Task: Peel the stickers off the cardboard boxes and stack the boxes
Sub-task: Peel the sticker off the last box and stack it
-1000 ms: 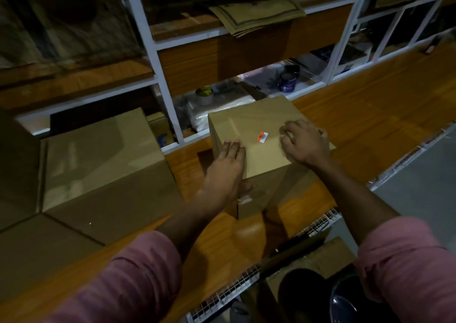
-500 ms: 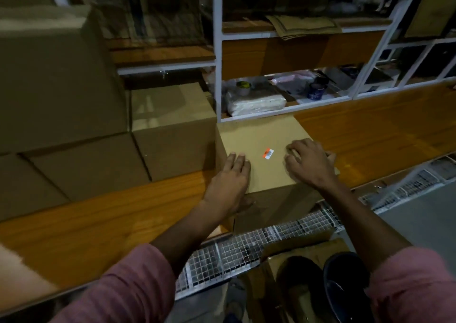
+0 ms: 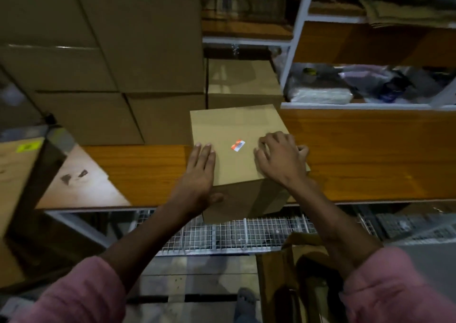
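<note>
A small cardboard box (image 3: pixel 237 125) stands at the front edge of the wooden shelf board (image 3: pixel 370 154). An orange-and-white sticker (image 3: pixel 238 145) sits on its top, between my hands. My left hand (image 3: pixel 199 172) lies flat on the box's top left with straight fingers and its thumb on the near face. My right hand (image 3: pixel 278 157) holds the top right edge with curled fingers, its thumb pointing right. A stack of larger cardboard boxes (image 3: pixel 138 51) rises just left of and behind the box.
Another box (image 3: pixel 243 83) sits directly behind. At far left is a box (image 3: pixel 14 169) with a yellow-green sticker (image 3: pixel 27 147). A white shelf upright (image 3: pixel 293 38) and packed shelf goods are at back right. A wire mesh rack (image 3: pixel 222 233) runs below the board.
The box has travelled left along the shelf with both hands on it, and it now sits close to the stacked boxes. My view has swung left with it.
</note>
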Demonstrator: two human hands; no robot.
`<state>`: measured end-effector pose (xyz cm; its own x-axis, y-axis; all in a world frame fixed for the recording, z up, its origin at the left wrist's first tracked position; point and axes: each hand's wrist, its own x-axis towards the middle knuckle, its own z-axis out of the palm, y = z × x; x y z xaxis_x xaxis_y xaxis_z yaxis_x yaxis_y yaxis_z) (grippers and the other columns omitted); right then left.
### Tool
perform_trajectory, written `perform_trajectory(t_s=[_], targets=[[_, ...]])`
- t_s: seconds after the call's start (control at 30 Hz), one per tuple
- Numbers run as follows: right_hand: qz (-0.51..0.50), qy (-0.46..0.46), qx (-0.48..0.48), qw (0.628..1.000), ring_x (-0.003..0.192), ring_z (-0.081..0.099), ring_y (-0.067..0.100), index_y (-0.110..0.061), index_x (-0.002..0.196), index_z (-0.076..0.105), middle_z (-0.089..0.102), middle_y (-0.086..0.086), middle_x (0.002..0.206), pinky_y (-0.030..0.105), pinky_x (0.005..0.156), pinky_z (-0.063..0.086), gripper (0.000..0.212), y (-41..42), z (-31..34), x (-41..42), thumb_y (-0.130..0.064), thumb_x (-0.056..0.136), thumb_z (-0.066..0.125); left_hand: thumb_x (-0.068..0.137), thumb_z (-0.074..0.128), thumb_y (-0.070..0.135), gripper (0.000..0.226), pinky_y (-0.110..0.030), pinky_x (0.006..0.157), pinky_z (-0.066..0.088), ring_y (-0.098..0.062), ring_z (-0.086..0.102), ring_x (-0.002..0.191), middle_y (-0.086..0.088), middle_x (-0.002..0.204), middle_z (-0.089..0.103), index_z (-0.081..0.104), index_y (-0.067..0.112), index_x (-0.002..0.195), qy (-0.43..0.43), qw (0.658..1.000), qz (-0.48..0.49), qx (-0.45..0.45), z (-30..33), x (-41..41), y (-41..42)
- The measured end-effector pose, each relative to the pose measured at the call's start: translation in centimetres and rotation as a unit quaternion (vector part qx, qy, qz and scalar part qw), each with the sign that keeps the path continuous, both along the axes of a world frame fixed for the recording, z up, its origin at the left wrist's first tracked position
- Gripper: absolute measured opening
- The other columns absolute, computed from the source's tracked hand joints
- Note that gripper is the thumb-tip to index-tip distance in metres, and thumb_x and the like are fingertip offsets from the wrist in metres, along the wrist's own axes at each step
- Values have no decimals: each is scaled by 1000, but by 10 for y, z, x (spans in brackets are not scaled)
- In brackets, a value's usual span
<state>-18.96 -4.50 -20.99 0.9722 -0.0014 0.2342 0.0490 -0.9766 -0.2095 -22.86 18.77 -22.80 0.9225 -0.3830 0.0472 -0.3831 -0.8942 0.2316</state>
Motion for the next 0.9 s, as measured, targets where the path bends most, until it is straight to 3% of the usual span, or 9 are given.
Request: perform_trajectory(t_s=[0.23,0.37,0.5,0.73,0.9], targets=[[42,-15,-20,999,125,44,23,-26,123,56,54,1,131,58,108,26,38,40,-5,25,-47,97,39,69,84,51,128,-44,123,6,-30,-6,154,-15,167,1,6,0,157,-30,998,47,-12,-4,10,37],[77,-25,-10,997,121,47,27,-18,124,58,53,8,128,47,105,33,37,44,-5,42,-40,99,45,69,86,48,123,-46,121,17,-34,3,154,-18,166,10,15,-2,156,-48,998,49,-3,-5,22,42],[145,-16,62,987,118,48,24,-19,130,58,53,6,125,40,99,37,35,53,1,67,-29,97,53,66,89,46,119,-55,119,27,-42,16,150,-26,161,23,26,-9,151,-66,997,43,8,-8,32,46],[175,-19,84,981,114,44,21,-26,125,65,51,1,116,42,96,34,29,63,-5,87,-27,99,53,68,87,47,119,-44,121,10,-36,11,152,-21,163,19,24,-7,153,-68,996,50,11,-9,37,48],[189,-24,107,976,113,45,19,-30,117,69,54,-2,115,43,95,33,26,62,-5,87,-29,100,50,68,87,46,118,-48,118,12,-36,11,153,-19,164,17,24,-5,154,-79,996,48,4,-15,36,51]])
